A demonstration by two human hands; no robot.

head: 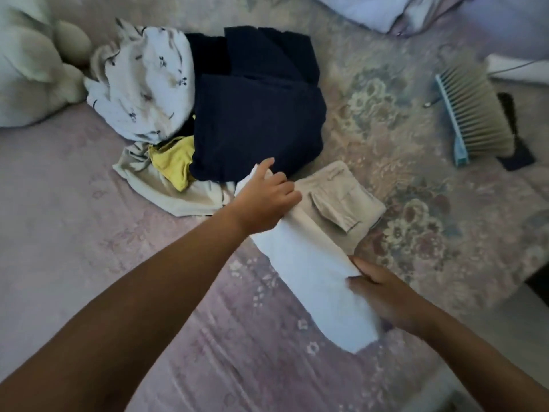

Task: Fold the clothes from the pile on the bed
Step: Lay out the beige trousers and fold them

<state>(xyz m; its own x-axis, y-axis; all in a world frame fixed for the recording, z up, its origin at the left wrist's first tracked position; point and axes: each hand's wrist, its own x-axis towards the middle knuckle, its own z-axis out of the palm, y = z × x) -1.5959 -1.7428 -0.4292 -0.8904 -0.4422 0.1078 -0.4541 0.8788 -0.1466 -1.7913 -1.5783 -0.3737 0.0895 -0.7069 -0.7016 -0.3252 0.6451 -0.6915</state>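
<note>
A pale stuffed toy [32, 63] lies at the far left of the bed [74, 233], on its pink flowered cover. Beside it sits the pile of clothes [208, 114]: white print, yellow, navy. My left hand [266, 200] has its grip pinched on the far end of a white cloth [315, 281], my right hand [383, 295] gripping its near edge, over folded beige shorts [341, 203]. A blue brush [472, 114] lies far right.

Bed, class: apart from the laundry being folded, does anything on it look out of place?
Yes. A blue brush with pale bristles lies on the bed at the right, with a dark object beside it. They are not clothes, so they look odd next to the pile.
</note>
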